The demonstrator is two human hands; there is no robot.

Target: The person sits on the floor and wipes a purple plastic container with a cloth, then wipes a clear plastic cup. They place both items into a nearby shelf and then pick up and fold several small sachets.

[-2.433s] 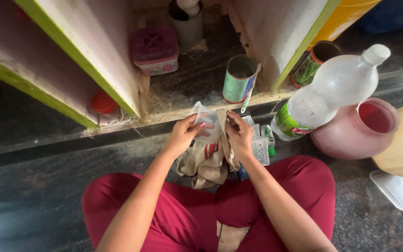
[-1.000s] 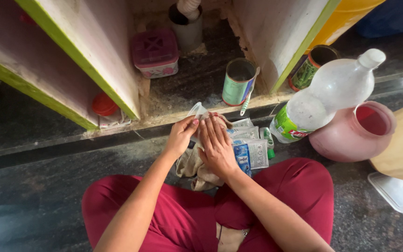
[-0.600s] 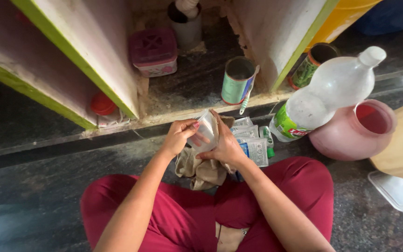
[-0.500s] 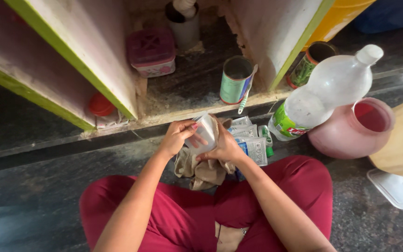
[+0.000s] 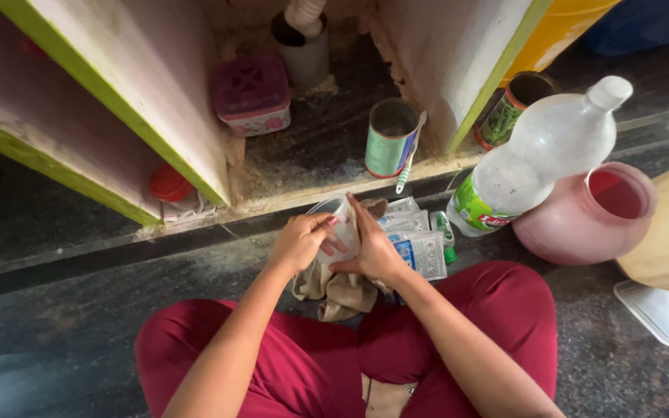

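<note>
I sit cross-legged on a dark stone floor. My left hand [image 5: 302, 241] and my right hand [image 5: 373, 249] together hold a small clear plastic cup [image 5: 340, 220], with the left fingers pressed into its mouth. A crumpled beige cloth [image 5: 338, 290] hangs below both hands onto my lap. Several white and blue sachets [image 5: 421, 248] lie on the floor just right of my right hand.
An open cabinet with green-edged doors holds a pink lidded box [image 5: 252, 93], a grey pot [image 5: 303, 50] and a green tin [image 5: 390, 139] with a toothbrush. A large clear bottle [image 5: 536, 159], a pink pot [image 5: 594, 213], a second tin [image 5: 516, 104] and a red lid [image 5: 169, 183] stand nearby.
My right hand left the sachets and came back to the cup. Both hands now grip the cup again above the cloth, with the left fingers working inside it.
</note>
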